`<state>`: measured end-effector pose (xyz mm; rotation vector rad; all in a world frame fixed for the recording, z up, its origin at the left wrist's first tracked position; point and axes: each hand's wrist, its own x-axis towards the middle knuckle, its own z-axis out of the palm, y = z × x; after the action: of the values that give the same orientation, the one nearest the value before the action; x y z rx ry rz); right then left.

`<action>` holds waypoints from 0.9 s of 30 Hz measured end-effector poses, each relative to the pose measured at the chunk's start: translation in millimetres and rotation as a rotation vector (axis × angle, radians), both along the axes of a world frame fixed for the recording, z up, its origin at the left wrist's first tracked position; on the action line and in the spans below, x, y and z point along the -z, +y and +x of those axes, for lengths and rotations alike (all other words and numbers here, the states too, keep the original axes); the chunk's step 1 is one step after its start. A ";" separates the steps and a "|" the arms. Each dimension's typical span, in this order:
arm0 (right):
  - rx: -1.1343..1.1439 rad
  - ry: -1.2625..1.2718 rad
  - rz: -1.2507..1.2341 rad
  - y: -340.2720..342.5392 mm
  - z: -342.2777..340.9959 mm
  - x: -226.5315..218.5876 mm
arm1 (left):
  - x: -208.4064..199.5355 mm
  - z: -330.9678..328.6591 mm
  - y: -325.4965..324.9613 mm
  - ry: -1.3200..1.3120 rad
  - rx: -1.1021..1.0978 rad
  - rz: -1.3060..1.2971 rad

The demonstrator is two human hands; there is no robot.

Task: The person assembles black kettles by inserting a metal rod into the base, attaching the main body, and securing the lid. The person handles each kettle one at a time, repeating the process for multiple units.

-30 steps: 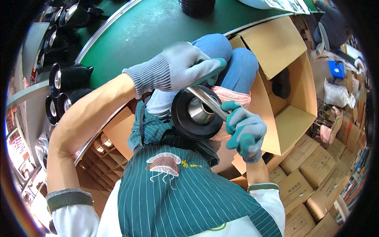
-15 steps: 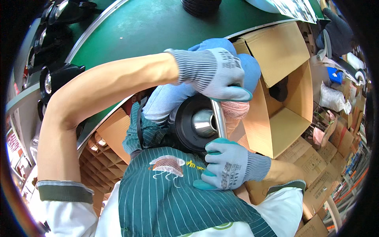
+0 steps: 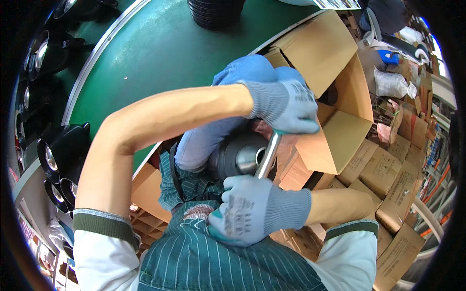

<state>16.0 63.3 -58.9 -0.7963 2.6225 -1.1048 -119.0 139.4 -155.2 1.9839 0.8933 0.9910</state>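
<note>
My gloved left hand [image 3: 295, 107] is closed around the far end of a shiny metal tube [image 3: 268, 156], its fingers slightly blurred. My gloved right hand [image 3: 246, 208] is wrapped round the near end of the same tube. The tube slants over a round black lampshade-like part [image 3: 232, 154] lying in my lap, which has a silver cup-shaped metal centre [image 3: 247, 159]. Whether the tube is fixed to that part cannot be made out. Both gloves are grey with teal fingertips.
A green-topped table [image 3: 160, 53] lies ahead, with a stack of black rings [image 3: 216, 12] on it. Black lamp-like parts [image 3: 60, 150] line the left. An open cardboard box [image 3: 347, 140] stands to the right, before several closed cartons [image 3: 381, 167].
The tube has swung so that its far end leans further right. My left hand has moved right and my right hand nearer and left. The whole view has shifted too.
</note>
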 end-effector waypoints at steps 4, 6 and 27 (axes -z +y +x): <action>0.074 0.063 -0.098 13.2 8.3 -4.0 | -14.4 -15.1 -41.3 0.032 -0.602 0.204; 0.288 0.222 -0.201 2.4 23.7 8.9 | -70.0 -26.9 -85.1 0.507 -0.712 -0.274; 1.223 0.134 -1.371 -18.8 82.6 119.4 | -146.6 99.7 -98.0 0.915 -0.906 -1.262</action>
<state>98.6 44.5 -178.3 0.9395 1.9004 -3.2231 -19.3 41.5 -8.6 0.7576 2.2614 -0.2942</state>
